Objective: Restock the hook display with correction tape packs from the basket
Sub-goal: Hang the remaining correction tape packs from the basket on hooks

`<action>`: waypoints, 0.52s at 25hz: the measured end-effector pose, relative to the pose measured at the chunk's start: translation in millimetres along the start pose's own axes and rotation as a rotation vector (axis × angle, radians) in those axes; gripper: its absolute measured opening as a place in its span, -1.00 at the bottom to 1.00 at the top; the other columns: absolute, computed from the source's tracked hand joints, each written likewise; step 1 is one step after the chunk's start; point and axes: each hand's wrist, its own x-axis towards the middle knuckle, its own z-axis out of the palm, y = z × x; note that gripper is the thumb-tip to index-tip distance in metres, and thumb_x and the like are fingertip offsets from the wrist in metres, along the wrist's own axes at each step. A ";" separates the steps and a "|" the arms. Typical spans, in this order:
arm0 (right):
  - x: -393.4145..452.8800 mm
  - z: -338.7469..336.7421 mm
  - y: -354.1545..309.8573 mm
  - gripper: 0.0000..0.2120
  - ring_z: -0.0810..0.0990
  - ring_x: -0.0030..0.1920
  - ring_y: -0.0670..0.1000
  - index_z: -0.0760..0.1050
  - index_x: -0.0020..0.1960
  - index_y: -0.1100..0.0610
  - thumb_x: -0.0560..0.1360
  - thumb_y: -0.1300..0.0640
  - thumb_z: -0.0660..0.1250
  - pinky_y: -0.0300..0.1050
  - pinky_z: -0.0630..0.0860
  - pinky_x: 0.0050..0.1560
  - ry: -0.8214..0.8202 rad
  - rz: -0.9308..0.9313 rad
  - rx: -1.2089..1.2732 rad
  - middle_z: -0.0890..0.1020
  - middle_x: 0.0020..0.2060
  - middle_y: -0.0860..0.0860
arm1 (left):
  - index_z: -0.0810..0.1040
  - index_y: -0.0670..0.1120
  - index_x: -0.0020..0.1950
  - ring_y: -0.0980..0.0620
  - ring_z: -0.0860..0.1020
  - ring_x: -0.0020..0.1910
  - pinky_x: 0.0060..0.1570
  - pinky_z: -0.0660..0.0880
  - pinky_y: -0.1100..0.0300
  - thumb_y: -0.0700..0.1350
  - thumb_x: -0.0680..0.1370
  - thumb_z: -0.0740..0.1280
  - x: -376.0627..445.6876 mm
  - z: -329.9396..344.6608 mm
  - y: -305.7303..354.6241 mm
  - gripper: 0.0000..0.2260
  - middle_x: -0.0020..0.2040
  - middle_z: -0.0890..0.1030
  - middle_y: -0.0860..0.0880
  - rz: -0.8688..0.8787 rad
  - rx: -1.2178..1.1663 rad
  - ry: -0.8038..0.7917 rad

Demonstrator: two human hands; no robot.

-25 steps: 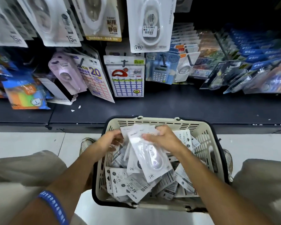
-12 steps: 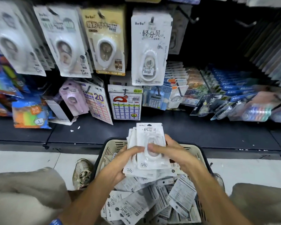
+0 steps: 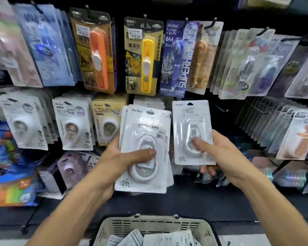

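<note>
A: What is each hand doing?

B: The left hand (image 3: 120, 161) grips a stack of white correction tape packs (image 3: 144, 150) at centre frame, thumb across the front blister, the other fingers hidden behind the stack. The right hand (image 3: 219, 153) pinches a single pack (image 3: 191, 132) just right of the stack, thumb on the blister. The hands are apart and the two loads do not appear to touch.

A: Where does the single pack go?

B: Probably on a hook in the middle row, near the hanging white packs (image 3: 72, 125) at centre left. The gap behind the single pack looks dark, and I cannot make out a bare hook there for certain.

A: How should the hanging be done well?

B: Keep the pack upright and square to the hook, with its hang hole (image 3: 190, 104) at the top edge leading. A low grip leaves the hole free, which helps. Slide it straight back rather than at an angle, or the card may buckle.

A: And the rest?

B: The stack should stay low and clear of the hook. More packs lie in the beige basket (image 3: 155, 226) at the bottom centre.
</note>
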 end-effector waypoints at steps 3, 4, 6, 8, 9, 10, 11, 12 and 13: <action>18.8 3.1 -7.7 -0.76 0.53 -0.52 -0.17 0.53 0.20 -0.06 0.57 -0.06 0.41 -0.27 0.34 -0.59 0.092 0.048 -0.078 0.70 -0.22 -0.11 | 0.55 -0.01 0.27 -0.14 0.74 -0.04 -0.04 0.67 -0.04 -0.13 0.10 0.68 18.5 4.0 29.8 -0.25 0.02 0.76 -0.09 0.066 0.062 0.001; 19.7 4.0 -6.1 -0.79 0.47 -0.56 -0.18 0.55 0.17 -0.07 0.56 -0.07 0.41 -0.27 0.29 -0.60 0.109 0.085 -0.066 0.68 -0.30 -0.14 | 0.54 -0.01 0.29 -0.12 0.74 -0.02 0.02 0.66 -0.06 -0.12 0.10 0.68 22.2 5.8 31.7 -0.22 0.03 0.75 -0.07 0.075 0.080 0.002; 16.1 6.6 -1.0 -0.84 0.33 -0.60 -0.11 0.59 0.09 -0.11 0.54 -0.10 0.41 -0.27 0.19 -0.58 0.089 0.162 -0.020 0.63 -0.38 -0.10 | 0.53 0.01 0.28 -0.10 0.74 -0.02 0.02 0.65 -0.04 -0.07 0.05 0.69 25.9 9.2 27.9 -0.19 0.03 0.76 -0.05 0.082 0.084 0.017; 12.3 8.4 0.9 -0.87 0.25 -0.60 -0.08 0.61 0.05 -0.13 0.52 -0.10 0.40 -0.27 0.14 -0.56 0.059 0.208 0.027 0.61 -0.38 -0.05 | 0.55 0.03 0.24 -0.10 0.74 -0.04 -0.11 0.68 0.04 -0.08 0.07 0.68 30.7 13.2 21.2 -0.25 0.01 0.76 -0.05 0.092 0.041 0.026; 11.4 8.8 0.2 -0.86 0.23 -0.60 -0.07 0.61 0.05 -0.10 0.52 -0.09 0.41 -0.27 0.13 -0.56 0.072 0.219 0.042 0.61 -0.38 -0.04 | 0.56 0.03 0.22 -0.10 0.74 -0.05 -0.16 0.68 0.07 -0.10 0.09 0.68 33.0 16.0 18.7 -0.29 0.00 0.76 -0.06 0.100 0.021 0.028; 10.6 8.7 -0.9 -0.85 0.23 -0.61 -0.08 0.61 0.05 -0.07 0.51 -0.07 0.42 -0.27 0.13 -0.57 0.101 0.226 0.056 0.61 -0.37 -0.03 | 0.58 0.03 0.20 -0.11 0.74 -0.05 -0.18 0.68 0.08 -0.11 0.11 0.68 34.6 18.5 17.0 -0.32 0.00 0.76 -0.07 0.106 0.006 0.031; 10.1 8.2 -2.5 -0.84 0.24 -0.61 -0.09 0.60 0.03 -0.04 0.50 -0.07 0.43 -0.27 0.13 -0.58 0.130 0.226 0.073 0.62 -0.35 -0.03 | 0.60 0.04 0.17 -0.12 0.74 -0.05 -0.18 0.67 0.08 -0.11 0.10 0.68 36.2 20.5 16.5 -0.34 0.01 0.76 -0.08 0.111 -0.007 0.033; 9.4 7.2 -4.2 -0.84 0.25 -0.61 -0.09 0.59 0.02 -0.03 0.49 -0.06 0.43 -0.26 0.13 -0.58 0.144 0.219 0.085 0.63 -0.34 -0.03 | 0.63 0.07 0.13 -0.13 0.74 -0.05 -0.18 0.67 0.08 -0.09 0.09 0.68 37.5 22.2 16.6 -0.37 0.01 0.76 -0.08 0.116 -0.017 0.035; 8.5 6.7 -5.5 -0.85 0.27 -0.60 -0.10 0.60 0.01 -0.04 0.49 -0.06 0.43 -0.26 0.13 -0.58 0.143 0.213 0.082 0.64 -0.33 -0.04 | 0.64 0.10 0.09 -0.13 0.74 -0.05 -0.17 0.67 0.07 -0.06 0.09 0.69 37.6 22.7 17.0 -0.41 0.01 0.76 -0.08 0.124 -0.022 0.039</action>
